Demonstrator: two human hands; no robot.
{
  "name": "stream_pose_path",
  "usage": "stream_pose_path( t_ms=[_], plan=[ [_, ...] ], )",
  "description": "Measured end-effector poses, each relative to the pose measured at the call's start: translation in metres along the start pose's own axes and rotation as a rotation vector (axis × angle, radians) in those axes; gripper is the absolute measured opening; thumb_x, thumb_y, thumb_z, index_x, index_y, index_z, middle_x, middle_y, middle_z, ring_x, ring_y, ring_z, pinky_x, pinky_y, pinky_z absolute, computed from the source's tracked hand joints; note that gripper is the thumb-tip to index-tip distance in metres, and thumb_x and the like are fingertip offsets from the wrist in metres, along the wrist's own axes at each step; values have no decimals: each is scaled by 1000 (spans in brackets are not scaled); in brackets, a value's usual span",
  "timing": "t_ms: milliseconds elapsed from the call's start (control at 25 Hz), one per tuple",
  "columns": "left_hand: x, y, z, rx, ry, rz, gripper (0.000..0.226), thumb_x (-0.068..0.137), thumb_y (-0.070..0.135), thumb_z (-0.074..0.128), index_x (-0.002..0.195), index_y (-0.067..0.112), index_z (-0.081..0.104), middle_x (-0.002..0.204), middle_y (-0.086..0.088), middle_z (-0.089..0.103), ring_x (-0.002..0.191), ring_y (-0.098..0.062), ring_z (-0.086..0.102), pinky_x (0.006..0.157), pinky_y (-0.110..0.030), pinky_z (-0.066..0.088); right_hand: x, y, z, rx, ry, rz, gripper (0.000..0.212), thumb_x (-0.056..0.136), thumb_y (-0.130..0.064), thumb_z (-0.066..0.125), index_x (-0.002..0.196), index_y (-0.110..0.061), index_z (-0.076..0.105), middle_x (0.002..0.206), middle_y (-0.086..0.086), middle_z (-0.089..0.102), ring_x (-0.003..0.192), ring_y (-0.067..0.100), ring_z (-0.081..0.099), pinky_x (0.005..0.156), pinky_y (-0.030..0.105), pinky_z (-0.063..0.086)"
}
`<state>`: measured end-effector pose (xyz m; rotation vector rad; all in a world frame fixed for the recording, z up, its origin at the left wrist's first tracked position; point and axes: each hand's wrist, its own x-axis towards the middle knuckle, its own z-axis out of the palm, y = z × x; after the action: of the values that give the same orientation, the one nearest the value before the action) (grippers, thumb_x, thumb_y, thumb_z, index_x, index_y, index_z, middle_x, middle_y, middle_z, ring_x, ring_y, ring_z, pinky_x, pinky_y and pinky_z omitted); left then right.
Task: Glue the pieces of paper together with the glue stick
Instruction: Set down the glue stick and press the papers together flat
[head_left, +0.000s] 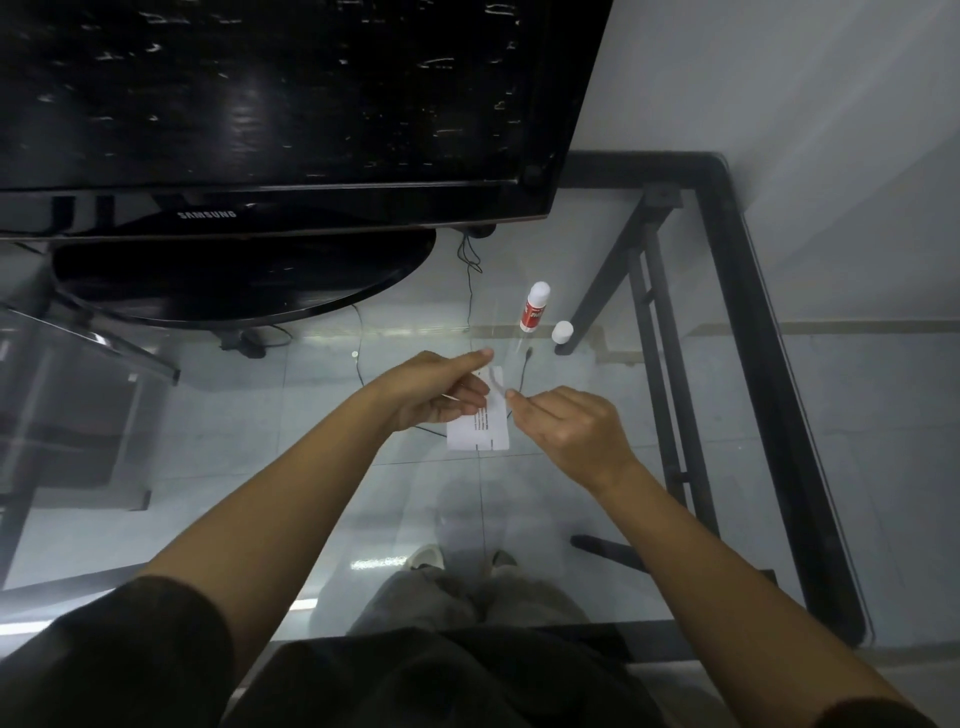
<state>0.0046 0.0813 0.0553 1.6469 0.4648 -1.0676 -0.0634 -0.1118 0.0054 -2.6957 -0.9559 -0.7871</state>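
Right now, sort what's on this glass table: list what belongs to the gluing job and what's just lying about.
For the job:
- paper pieces, held in the left hand and pinched by the right hand
- glue stick, uncapped
- white cap, standing beside it

Lying about:
- black monitor on its stand
- thin black cable, seen through the glass table

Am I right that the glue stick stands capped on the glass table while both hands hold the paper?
Not quite: the head view shows the glue stick uncapped, its cap standing beside it on the glass table. Both hands, left and right, do hold the paper.
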Motion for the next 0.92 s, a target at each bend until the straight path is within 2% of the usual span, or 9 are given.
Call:
stream_pose_path(
  t_ms=[120,200,320,400,480,560,680,800,920],
  plan=[
    [5,2,1,-13,51,48,17,83,21,67,74,7,66,68,-5,65,60,-10,60,49,-16,49,2,-4,7,26,-39,-4,16,83,-22,70,95,-13,73,69,1,72,55,16,65,42,25,51],
    [9,5,-5,101,131,136,11,84,13,66,78,5,66,68,-4,62,60,-10,58,54,-16,48,4,-9,2,130,-25,102,28,92,-33,57,95,-11,74,78,3,75,63,17,70,50,29,57],
    [9,15,-20,668,192,398,14,85,19,64,88,8,71,76,-3,66,66,-10,57,63,-20,45,23,-10,-11,295,-18,455,28,89,-27,60,104,-6,70,94,10,74,84,23,69,77,32,57],
    [4,27,-25,956,127,543,16,87,21,62,93,10,73,86,-4,71,74,-12,59,73,-25,47,38,-7,-13,398,-195,710,33,90,-30,58,117,-11,62,111,8,67,101,24,61,90,35,49],
    [1,38,-25,1064,53,613,18,87,19,63,98,9,72,94,-5,71,78,-14,60,75,-26,47,51,-7,-10,593,-368,882,40,89,-34,59,125,-16,56,116,5,65,103,20,60,92,33,47],
    [0,46,-24,1106,18,628,19,86,20,63,99,9,72,96,-5,72,80,-15,61,74,-25,45,58,-9,-6,709,-401,977,38,87,-28,63,122,-14,58,110,7,68,95,19,64,89,30,49],
    [2,43,-25,997,74,623,25,85,26,64,104,12,70,101,-3,72,91,-16,62,83,-28,48,59,-11,-2,811,-306,1130,24,84,-21,67,106,-11,64,94,5,70,82,14,62,78,23,51],
    [6,10,-24,564,212,508,37,82,34,68,113,15,63,95,1,66,89,-14,60,84,-27,49,50,-11,6,938,-261,1309,14,83,-22,68,93,-17,59,90,3,69,79,15,64,78,27,52],
    [11,-38,-9,133,221,312,20,82,20,69,98,11,62,86,-5,61,85,-22,63,81,-31,56,36,-16,16,958,-304,1412,18,83,-22,68,95,-12,60,92,5,70,76,13,64,75,26,54]
  ],
)
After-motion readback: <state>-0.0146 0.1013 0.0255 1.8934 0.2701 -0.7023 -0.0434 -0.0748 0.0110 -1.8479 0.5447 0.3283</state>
